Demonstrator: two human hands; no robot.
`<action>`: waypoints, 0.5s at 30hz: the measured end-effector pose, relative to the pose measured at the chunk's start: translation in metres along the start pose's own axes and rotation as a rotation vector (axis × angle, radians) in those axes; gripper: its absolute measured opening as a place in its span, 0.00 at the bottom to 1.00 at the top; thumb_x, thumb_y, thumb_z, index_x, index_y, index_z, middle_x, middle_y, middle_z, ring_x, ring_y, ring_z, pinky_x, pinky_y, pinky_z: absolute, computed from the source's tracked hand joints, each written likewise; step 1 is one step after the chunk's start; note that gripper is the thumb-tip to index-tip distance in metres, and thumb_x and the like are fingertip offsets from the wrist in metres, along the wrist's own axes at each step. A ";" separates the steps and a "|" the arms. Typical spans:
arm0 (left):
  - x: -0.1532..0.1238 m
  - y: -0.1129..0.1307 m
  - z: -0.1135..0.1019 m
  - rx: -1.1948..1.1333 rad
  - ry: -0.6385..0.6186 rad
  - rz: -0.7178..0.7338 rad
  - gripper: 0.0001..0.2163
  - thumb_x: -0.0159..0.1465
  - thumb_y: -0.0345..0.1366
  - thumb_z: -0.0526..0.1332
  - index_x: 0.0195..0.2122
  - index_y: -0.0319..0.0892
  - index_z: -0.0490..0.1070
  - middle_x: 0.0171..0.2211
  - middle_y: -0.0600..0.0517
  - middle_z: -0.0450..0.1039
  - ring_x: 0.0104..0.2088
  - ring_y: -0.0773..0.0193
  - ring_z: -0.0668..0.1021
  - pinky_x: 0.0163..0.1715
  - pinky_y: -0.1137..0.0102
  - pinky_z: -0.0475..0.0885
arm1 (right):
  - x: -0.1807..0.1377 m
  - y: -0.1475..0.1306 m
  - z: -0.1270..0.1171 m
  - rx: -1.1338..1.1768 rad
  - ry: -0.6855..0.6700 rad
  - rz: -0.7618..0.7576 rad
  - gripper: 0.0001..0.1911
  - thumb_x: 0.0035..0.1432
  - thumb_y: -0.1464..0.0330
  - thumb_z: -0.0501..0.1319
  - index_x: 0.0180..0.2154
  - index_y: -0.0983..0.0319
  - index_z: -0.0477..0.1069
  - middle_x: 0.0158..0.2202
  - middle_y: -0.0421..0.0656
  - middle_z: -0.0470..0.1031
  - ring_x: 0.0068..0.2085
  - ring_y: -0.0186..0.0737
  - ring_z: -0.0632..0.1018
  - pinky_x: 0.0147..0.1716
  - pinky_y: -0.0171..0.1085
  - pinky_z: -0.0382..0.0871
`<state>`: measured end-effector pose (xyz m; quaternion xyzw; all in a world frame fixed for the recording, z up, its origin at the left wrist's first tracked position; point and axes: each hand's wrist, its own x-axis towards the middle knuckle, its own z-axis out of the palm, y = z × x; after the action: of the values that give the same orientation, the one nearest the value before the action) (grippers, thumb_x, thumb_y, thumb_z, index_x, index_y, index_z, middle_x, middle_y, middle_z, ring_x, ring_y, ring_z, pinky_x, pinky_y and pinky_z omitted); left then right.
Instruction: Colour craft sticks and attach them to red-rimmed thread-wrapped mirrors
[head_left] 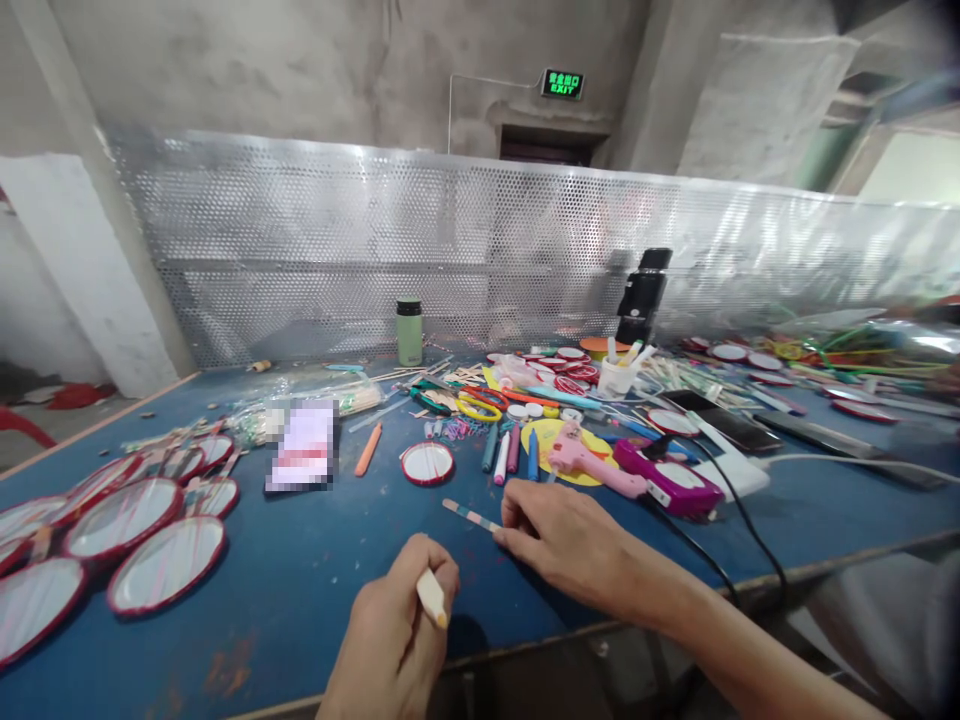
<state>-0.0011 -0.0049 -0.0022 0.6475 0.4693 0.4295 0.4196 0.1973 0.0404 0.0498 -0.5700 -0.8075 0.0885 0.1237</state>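
So the stick (pixel 459 511) is down low over the blue table (pixel 315 580), in front of the red-rimmed disc (pixel 427 463), and the right hand (pixel 562 535) has it by one end. That grip is a narrow pinch, thumb and fingertips closed on the tip, with the rest poking out to the left. Can't tell if the free end touches the table or floats just above it. It's thin and flat with bluish and pale pinkish bands, and I'd guess wood: next to no weight, pretty stiff, not slippery, but likely to snap if you really lean on it. I'd take it just like that, by the very end and on the edges, since the bands might smudge if they're fresh; can't see whether they're wet. The left hand (pixel 394 610) is wrapped round a pale marker (pixel 430 596) with its yellow end sticking out toward the near edge. Can't tell if that's a cap or the nib. Marker's probably light, hard plastic, a bit slick, so hold it round the barrel. Loose pens (pixel 533 455) and a pink glue gun (pixel 585 458) sit beyond the right hand, and I'd mind the gun's nozzle in case it's hot.
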 end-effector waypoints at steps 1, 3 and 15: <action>0.000 0.001 0.000 0.008 0.003 0.002 0.18 0.69 0.53 0.49 0.29 0.46 0.59 0.18 0.61 0.52 0.20 0.68 0.57 0.20 0.73 0.51 | 0.001 -0.001 0.000 -0.017 0.004 0.009 0.06 0.62 0.65 0.60 0.34 0.60 0.69 0.34 0.43 0.77 0.37 0.44 0.77 0.35 0.37 0.59; -0.001 0.002 0.000 0.018 0.013 -0.002 0.18 0.69 0.53 0.49 0.29 0.46 0.59 0.18 0.62 0.52 0.20 0.68 0.57 0.20 0.72 0.51 | 0.005 0.000 0.000 -0.034 -0.006 0.006 0.05 0.62 0.66 0.60 0.35 0.61 0.69 0.35 0.45 0.78 0.38 0.46 0.77 0.35 0.38 0.59; -0.001 0.004 0.001 0.007 0.003 -0.025 0.20 0.67 0.56 0.49 0.28 0.46 0.59 0.17 0.62 0.50 0.20 0.69 0.55 0.21 0.71 0.49 | 0.006 0.005 -0.001 0.087 -0.044 -0.024 0.04 0.56 0.71 0.60 0.29 0.61 0.70 0.29 0.39 0.76 0.31 0.36 0.73 0.30 0.34 0.56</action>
<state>0.0001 -0.0070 0.0008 0.6423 0.4793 0.4239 0.4219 0.2002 0.0475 0.0496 -0.5522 -0.8121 0.1347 0.1318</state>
